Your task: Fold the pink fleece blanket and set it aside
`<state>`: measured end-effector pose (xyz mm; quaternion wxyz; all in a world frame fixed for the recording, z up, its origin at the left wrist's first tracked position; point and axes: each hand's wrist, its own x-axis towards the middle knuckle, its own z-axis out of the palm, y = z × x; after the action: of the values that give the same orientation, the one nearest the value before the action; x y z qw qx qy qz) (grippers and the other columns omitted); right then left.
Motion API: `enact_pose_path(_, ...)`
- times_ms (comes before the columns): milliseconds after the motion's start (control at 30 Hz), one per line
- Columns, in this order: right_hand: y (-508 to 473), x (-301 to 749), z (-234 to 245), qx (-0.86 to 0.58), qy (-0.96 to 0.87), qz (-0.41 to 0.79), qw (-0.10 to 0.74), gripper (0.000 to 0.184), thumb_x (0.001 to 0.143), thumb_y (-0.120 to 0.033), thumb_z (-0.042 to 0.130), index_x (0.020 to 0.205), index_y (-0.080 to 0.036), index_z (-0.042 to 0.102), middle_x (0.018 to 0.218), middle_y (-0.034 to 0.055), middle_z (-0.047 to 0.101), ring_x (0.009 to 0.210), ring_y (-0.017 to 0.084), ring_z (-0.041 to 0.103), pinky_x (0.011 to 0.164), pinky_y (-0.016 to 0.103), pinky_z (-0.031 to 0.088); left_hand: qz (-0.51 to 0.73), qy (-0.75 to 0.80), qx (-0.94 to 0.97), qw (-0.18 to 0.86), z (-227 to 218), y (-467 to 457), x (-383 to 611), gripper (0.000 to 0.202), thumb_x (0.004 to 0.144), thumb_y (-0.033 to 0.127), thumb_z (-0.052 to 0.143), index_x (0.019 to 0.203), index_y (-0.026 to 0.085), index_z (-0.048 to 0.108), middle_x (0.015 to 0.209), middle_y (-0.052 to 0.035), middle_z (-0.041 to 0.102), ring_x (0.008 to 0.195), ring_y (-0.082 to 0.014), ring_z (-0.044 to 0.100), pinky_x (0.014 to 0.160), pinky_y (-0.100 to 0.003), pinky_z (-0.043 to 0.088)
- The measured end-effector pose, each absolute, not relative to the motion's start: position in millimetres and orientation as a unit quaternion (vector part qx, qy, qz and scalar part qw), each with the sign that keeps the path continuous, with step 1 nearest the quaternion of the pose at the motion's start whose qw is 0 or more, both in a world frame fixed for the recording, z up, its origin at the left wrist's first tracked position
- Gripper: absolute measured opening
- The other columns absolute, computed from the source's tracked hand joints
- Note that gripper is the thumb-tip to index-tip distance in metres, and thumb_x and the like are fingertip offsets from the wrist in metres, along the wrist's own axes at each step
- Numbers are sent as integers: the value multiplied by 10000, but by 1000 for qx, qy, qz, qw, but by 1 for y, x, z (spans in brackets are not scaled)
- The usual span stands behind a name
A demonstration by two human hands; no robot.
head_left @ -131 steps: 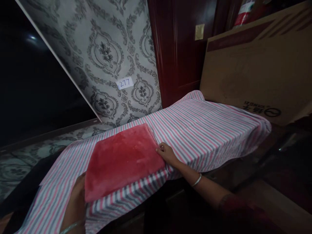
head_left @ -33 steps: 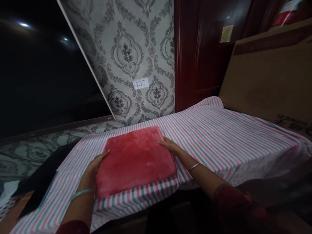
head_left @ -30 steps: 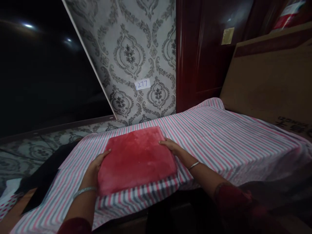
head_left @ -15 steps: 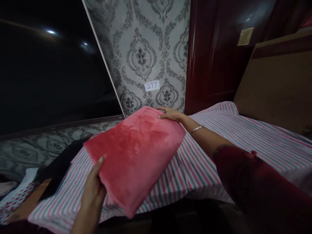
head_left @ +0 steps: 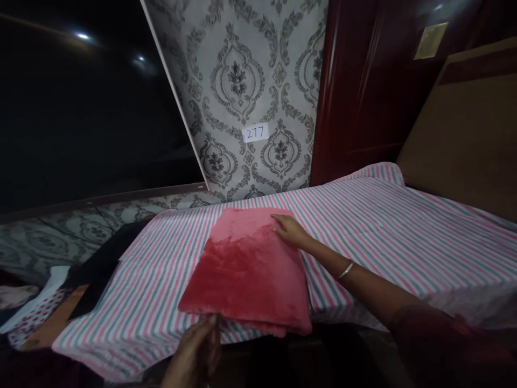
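A folded red plush cloth [head_left: 248,269] lies on the table's pink, grey and white striped cover [head_left: 383,231], its near edge hanging slightly over the front. My right hand [head_left: 288,229] rests on the cloth's far right corner, fingers laid flat on it. At the cloth's near edge my left hand [head_left: 200,347] sits just below and in front, fingers loosely curled and touching the underside of that edge. Whether it grips the cloth is unclear.
A patterned grey wall panel with a "277" label [head_left: 255,132] leans behind the table. A dark red wooden door [head_left: 363,91] stands to its right, a large cardboard sheet [head_left: 464,134] at far right. Dark and dotted fabrics [head_left: 48,307] lie at the left.
Both hands lifted the red cloth off the table, turned it and laid it back down with a narrow side facing me. My left hand has slid to its near edge.
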<state>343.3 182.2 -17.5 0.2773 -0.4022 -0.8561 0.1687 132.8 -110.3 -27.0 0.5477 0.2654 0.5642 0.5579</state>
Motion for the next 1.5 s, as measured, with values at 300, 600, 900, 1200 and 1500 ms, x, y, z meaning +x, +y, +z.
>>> enact_pose_path(300,192,267,14,-413,-883,136,176,619,945,-509,457,1499,-258,342,1568,132,284,1440,366,228,1110,605,229,215,723,657,21,38,25,117,663,864,489,493,1390,85,495,1474,-210,452,1384,-358,373,1125,-508,274)
enact_pose_path(600,215,231,-34,-345,-918,115,157,617,931,-593,444,1481,-325,366,1581,67,276,1442,343,225,1151,570,126,58,775,626,-63,-49,42,109,738,899,553,428,1518,169,310,1596,-189,226,1461,-423,126,1079,-626,273)
enact_pose_path(900,220,231,-47,-327,-916,127,195,617,929,-597,456,1470,-305,399,1567,98,299,1430,375,245,1145,603,125,101,770,629,-43,-50,47,105,767,872,585,445,1501,157,354,1592,-198,229,1459,-431,126,1078,-642,259)
enact_pose_path(1200,189,293,-43,-338,-863,150,343,531,874,-267,561,1398,-202,499,1549,120,329,1456,287,219,1170,514,200,124,764,631,-52,-43,47,105,735,881,556,464,1487,150,377,1578,-206,262,1451,-428,164,1074,-632,277)
enact_pose_path(1500,101,378,-105,-410,-623,427,511,764,821,-394,545,1503,-212,254,1541,139,323,1386,269,385,1101,498,381,385,748,495,219,-8,52,57,655,809,359,611,1397,110,462,1553,-181,337,1464,-293,224,1176,-435,205)
